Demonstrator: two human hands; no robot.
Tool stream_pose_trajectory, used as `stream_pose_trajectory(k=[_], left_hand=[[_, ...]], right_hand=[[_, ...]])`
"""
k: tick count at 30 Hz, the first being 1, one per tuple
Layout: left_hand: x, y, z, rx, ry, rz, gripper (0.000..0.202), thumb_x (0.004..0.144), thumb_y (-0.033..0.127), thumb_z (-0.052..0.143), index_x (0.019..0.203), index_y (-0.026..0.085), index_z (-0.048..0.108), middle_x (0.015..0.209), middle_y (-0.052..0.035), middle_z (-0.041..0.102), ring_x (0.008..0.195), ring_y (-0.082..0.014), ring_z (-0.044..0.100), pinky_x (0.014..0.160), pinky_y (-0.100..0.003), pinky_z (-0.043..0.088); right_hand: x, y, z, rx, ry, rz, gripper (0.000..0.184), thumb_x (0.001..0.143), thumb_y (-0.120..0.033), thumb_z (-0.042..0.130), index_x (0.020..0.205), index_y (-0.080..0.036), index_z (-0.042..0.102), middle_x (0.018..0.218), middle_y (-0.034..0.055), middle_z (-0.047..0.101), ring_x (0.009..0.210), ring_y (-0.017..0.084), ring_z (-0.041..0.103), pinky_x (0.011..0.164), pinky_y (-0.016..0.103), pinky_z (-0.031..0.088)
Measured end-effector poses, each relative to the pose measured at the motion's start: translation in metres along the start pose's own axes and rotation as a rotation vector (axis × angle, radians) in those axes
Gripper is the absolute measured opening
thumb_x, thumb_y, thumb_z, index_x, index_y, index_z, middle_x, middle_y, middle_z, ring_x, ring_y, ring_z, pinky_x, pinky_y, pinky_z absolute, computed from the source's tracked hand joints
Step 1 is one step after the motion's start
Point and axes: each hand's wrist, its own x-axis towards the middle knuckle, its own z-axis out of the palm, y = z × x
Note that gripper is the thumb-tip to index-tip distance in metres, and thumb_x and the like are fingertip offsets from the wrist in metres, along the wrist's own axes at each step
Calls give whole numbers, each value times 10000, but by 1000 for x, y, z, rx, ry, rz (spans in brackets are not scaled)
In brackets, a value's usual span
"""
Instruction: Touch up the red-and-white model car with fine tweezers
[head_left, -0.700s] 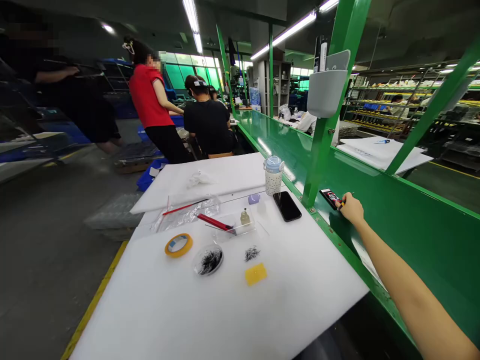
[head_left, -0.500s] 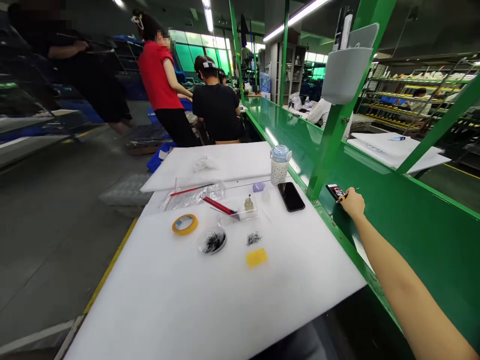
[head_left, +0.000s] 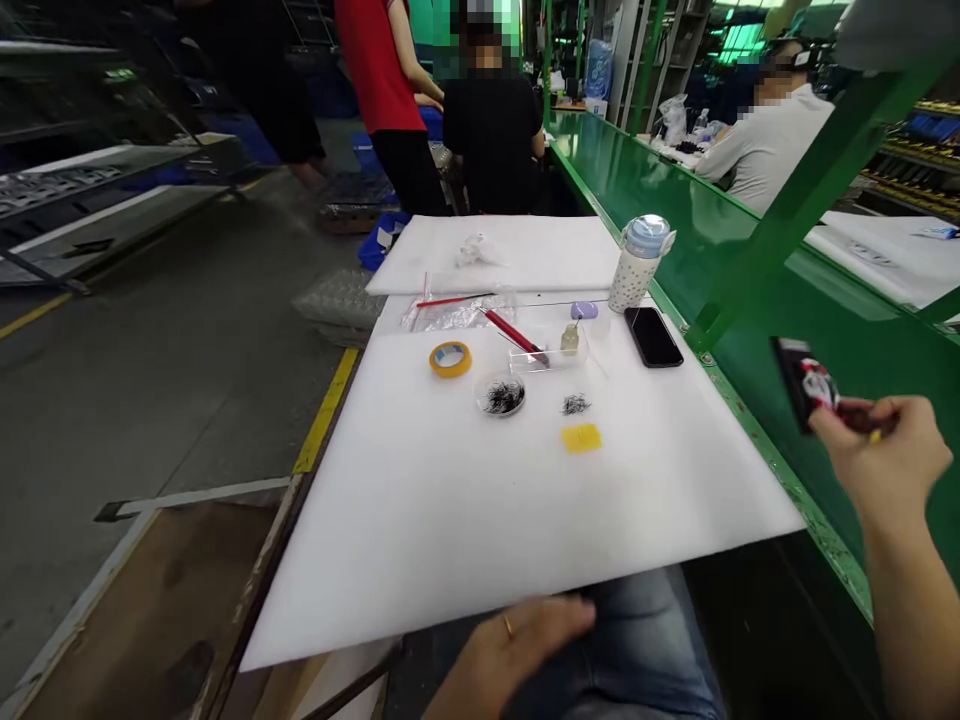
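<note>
My right hand (head_left: 885, 455) is raised over the green conveyor (head_left: 757, 340) at the right, fingers pinched on a small black card with red and white print (head_left: 804, 382). My left hand (head_left: 517, 640) rests low by the near edge of the white foam board (head_left: 450, 500), over my jeans; its fingers look loosely curled, blurred, with a ring on one. On the board lie a yellow tape roll (head_left: 451, 359), a clear dish of black lashes (head_left: 500, 396), a loose lash clump (head_left: 574, 404) and a yellow pad (head_left: 581, 437).
Farther back sit a black phone (head_left: 653, 336), a dotted bottle with a blue lid (head_left: 640, 262), a red tool (head_left: 511, 333) on a clear tray and a plastic bag (head_left: 450, 312). People in red (head_left: 379, 70) and black (head_left: 491, 135) work beyond; another sits across the conveyor (head_left: 765, 145).
My right hand has lifted the black card off the conveyor edge and drawn it back toward me. The view has tilted down, and my left hand has come into sight.
</note>
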Motion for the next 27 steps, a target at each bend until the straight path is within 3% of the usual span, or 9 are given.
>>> stream_pose_trajectory(k=[3,6,8,10,14,16,18,22,27], left_hand=[[20,4,-2,238,352,27,1188,719,484,896,1639,398,148,1657,-141,358,1473,-420,424,1139,-610,473],[39,5,-1,395,377,13,1522,514,570,976,1644,321,-12,1690,-245,204,1499,-506,322,1089,-677,484],[46,2,0,478,362,12,1535,514,489,986,1637,268,-37,1671,-278,227,1494,-514,328,1084,-679,489],[50,-2,2,548,364,10,1457,556,396,960,1629,215,-9,1631,-286,318,1476,-499,373,1086,-660,500],[54,-4,5,619,442,-34,1353,534,465,941,1580,143,145,1554,-287,444,1410,-503,460,1070,-641,520],[57,-2,2,639,449,-39,1295,540,478,928,1551,117,203,1548,-296,445,1395,-486,484,1074,-610,524],[60,-1,-5,657,410,-21,1253,551,488,918,1531,91,246,1559,-309,425,1385,-467,501,1071,-582,530],[65,-6,-26,695,368,-31,1208,551,533,908,1509,73,333,1581,-299,408,1421,-478,449,1085,-605,491],[66,-13,-39,643,295,-48,1212,556,613,888,1525,118,354,1619,-246,384,1468,-447,390,1119,-585,434]], right_hand=[[-123,-29,-24,281,-302,-518,353,761,-418,738,808,-336,398,897,77,720,739,334,699,591,485,548],[-217,-49,-18,437,-521,-649,262,819,-311,642,842,-329,382,762,46,652,613,290,654,482,441,525],[-239,-55,-8,434,-582,-676,210,831,-313,621,851,-323,412,687,29,600,545,269,605,420,411,484],[-228,-60,-1,419,-638,-693,164,875,-356,619,855,-312,463,728,41,650,562,257,629,432,393,493],[-144,-90,22,431,-645,-667,209,1046,-353,442,1048,-299,644,733,5,732,524,174,664,511,311,507],[-100,-118,51,448,-621,-706,316,1065,-395,411,1167,-260,677,628,-28,694,403,129,573,501,284,471],[-69,-146,89,420,-608,-785,359,1057,-424,443,1062,-212,732,569,-25,653,474,142,623,596,290,498],[-47,-184,152,359,-470,-796,359,964,-499,638,998,-166,767,534,-28,592,522,163,610,638,321,472],[-45,-199,150,317,-423,-861,373,988,-497,603,904,-163,746,573,-23,547,528,134,543,610,302,420]])
